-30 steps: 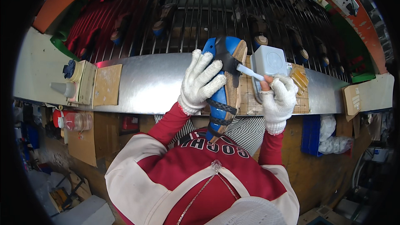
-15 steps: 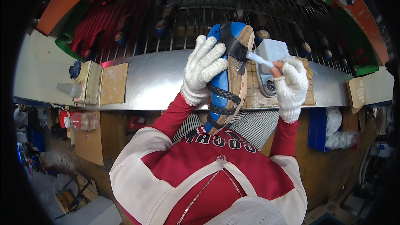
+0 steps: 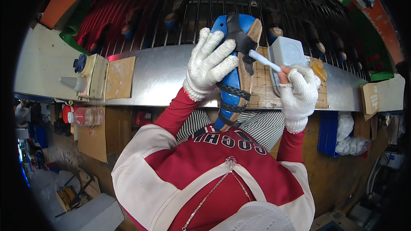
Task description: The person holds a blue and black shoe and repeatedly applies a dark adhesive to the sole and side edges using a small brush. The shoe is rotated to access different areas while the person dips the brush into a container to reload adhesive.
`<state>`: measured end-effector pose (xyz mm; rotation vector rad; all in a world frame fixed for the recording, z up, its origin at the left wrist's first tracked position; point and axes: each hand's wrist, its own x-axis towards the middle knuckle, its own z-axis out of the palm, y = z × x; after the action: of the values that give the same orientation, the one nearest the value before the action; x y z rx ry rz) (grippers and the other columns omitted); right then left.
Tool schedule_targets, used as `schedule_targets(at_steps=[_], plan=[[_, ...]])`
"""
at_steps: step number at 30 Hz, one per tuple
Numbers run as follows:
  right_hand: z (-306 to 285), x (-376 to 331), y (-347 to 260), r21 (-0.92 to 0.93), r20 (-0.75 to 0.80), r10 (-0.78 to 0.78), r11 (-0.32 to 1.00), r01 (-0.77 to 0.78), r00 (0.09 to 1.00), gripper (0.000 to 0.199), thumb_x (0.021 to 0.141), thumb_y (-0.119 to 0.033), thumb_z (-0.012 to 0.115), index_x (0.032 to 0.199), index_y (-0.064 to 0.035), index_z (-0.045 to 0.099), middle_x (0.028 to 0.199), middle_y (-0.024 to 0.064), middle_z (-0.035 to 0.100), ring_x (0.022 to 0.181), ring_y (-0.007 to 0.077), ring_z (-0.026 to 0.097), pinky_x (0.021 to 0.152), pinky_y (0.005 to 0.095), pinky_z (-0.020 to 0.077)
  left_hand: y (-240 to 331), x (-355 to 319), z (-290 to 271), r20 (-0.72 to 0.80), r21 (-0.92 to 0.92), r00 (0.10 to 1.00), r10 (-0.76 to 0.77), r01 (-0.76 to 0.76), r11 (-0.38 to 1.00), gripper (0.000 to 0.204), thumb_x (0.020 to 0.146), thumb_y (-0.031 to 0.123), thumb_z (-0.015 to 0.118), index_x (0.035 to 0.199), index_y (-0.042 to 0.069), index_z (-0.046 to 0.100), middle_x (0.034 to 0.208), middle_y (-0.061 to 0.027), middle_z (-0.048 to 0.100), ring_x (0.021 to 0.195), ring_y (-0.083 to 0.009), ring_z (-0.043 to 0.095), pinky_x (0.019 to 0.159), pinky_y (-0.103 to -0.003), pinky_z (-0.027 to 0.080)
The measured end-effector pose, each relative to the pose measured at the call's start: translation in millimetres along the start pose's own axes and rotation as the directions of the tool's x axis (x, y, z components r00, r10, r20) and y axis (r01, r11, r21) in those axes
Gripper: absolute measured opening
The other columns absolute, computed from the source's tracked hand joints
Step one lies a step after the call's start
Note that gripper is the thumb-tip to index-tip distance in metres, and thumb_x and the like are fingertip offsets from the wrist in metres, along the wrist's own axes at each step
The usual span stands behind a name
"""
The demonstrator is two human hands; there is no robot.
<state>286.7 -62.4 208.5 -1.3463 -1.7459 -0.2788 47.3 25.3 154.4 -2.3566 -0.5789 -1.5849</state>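
One brush tip (image 3: 252, 54) indistinct, shoe (image 3: 232, 77) partly hidden

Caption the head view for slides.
Gloved left hand on a blue shoe form, gloved right hand holding a white tool near a black strap.

Blu last (image 3: 232, 78) w/ blk straps (image 3: 233, 90)

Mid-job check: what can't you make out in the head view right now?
Head view:
Blue shoe form: the surface under the left hand is hidden by that hand.
Grey container: partly hidden by the right hand.
Pale tool: tip too small to tell whether it touches the black strap.
Pale textured item: cut off by the lower edge.
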Motion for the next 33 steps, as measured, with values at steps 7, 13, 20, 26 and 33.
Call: schedule_targets(at_steps=[7, 13, 20, 26, 33], plan=[[2, 3, -5, -0.148, -0.121, -0.141, 0.981, 0.123, 0.983, 0.021, 0.075, -0.011, 0.086, 0.094, -0.0053, 0.078, 0.094, 0.0072, 0.068, 0.091, 0.0237, 0.057, 0.08, 0.0358, 0.0435, -3, 8, -2, 0.021, 0.033, 0.999, 0.05, -0.051, 0.998, 0.037, 0.068, 0.013, 0.075, 0.103, 0.014, 0.065, 0.121, -0.0131, 0.066, 0.125, -0.0396, 0.057, 0.105, -0.068, 0.04], [3, 11, 5, 0.011, 0.003, -0.101, 0.995, 0.101, 0.995, 0.02, 0.073, -0.015, 0.084, 0.089, -0.0081, 0.075, 0.089, 0.0024, 0.067, 0.085, 0.0193, 0.062, 0.08, 0.0355, 0.0394, -5, 9, -5, 0.047, 0.031, 0.999, 0.005, -0.007, 0.999, 0.037, 0.067, 0.011, 0.075, 0.103, 0.014, 0.065, 0.122, -0.0136, 0.066, 0.125, -0.0401, 0.057, 0.105, -0.068, 0.04], [-1, 11, 8, 0.181, 0.176, 0.035, 0.981, -0.068, 0.984, 0.017, 0.076, -0.017, 0.082, 0.089, -0.0089, 0.075, 0.087, 0.0026, 0.066, 0.082, 0.0196, 0.06, 0.077, 0.0335, 0.0401, -13, 11, -5, 0.0, 0.026, 1.0, 0.025, -0.025, 0.999, 0.037, 0.067, 0.009, 0.076, 0.102, 0.013, 0.066, 0.126, -0.0137, 0.064, 0.126, -0.0417, 0.056, 0.105, -0.067, 0.04], [1, 2, 8, 0.192, 0.239, 0.124, 0.966, -0.172, 0.963, 0.017, 0.077, -0.018, 0.081, 0.09, -0.009, 0.075, 0.089, 0.0026, 0.066, 0.085, 0.0207, 0.058, 0.076, 0.0331, 0.0417, -15, 19, -10, -0.009, 0.073, 1.0, 0.016, -0.016, 0.997, 0.039, 0.063, 0.01, 0.077, 0.1, 0.009, 0.067, 0.122, -0.0161, 0.064, 0.122, -0.0427, 0.057, 0.1, -0.065, 0.042], [4, -7, 4, 0.261, 0.196, 0.119, 0.95, -0.169, 0.973, 0.017, 0.078, -0.017, 0.081, 0.091, -0.0083, 0.075, 0.091, 0.0035, 0.067, 0.085, 0.0224, 0.058, 0.078, 0.0338, 0.0432, -19, 20, -4, -0.075, 0.081, 0.997, -0.017, 0.024, 0.996, 0.042, 0.062, 0.013, 0.079, 0.102, 0.008, 0.066, 0.125, -0.0184, 0.064, 0.124, -0.0442, 0.056, 0.105, -0.064, 0.04]])
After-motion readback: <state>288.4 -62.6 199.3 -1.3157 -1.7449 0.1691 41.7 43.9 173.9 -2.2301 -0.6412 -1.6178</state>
